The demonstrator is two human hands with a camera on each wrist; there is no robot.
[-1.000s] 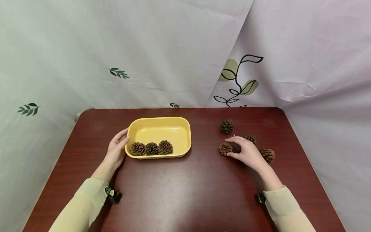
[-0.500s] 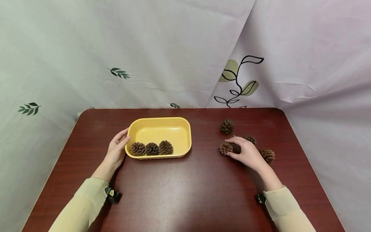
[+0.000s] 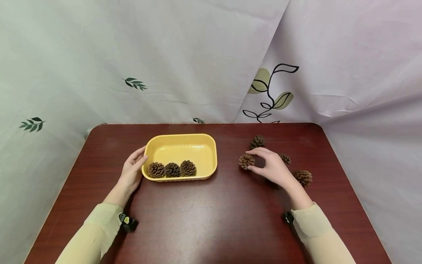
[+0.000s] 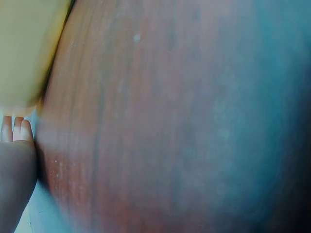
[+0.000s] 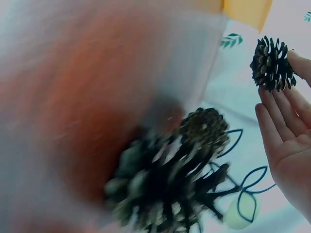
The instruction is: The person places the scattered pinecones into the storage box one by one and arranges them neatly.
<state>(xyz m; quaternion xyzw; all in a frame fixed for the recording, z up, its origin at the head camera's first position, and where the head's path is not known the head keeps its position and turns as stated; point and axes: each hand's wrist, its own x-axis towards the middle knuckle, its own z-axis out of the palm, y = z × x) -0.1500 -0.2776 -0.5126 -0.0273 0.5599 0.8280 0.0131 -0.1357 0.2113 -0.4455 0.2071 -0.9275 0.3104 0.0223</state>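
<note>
My left hand (image 3: pixel 131 173) holds the left end of a yellow plastic tray (image 3: pixel 202 156), thumb at the rim. In the left wrist view its fingertips (image 4: pixel 18 128) meet the tray's end. Three brown pine cones (image 3: pixel 172 170) sit in a row along the tray's near side. My right hand (image 3: pixel 276 168) pinches another pine cone (image 3: pixel 246 161) between thumb and fingers, to the right of the tray. The right wrist view shows this held cone (image 5: pixel 272 65) raised off the table, its scales spread.
Behind and beside the right hand lie loose pine cones: one at the back (image 3: pixel 257 142), a small one (image 3: pixel 285 159) and one farther right (image 3: pixel 303 178). The dark red table (image 3: pixel 197 216) ends at a pale leaf-print cloth (image 3: pixel 184 73).
My right hand has lifted the pine cone from its place and carried it a little left and away from me. The left hand and tray stay where they were.
</note>
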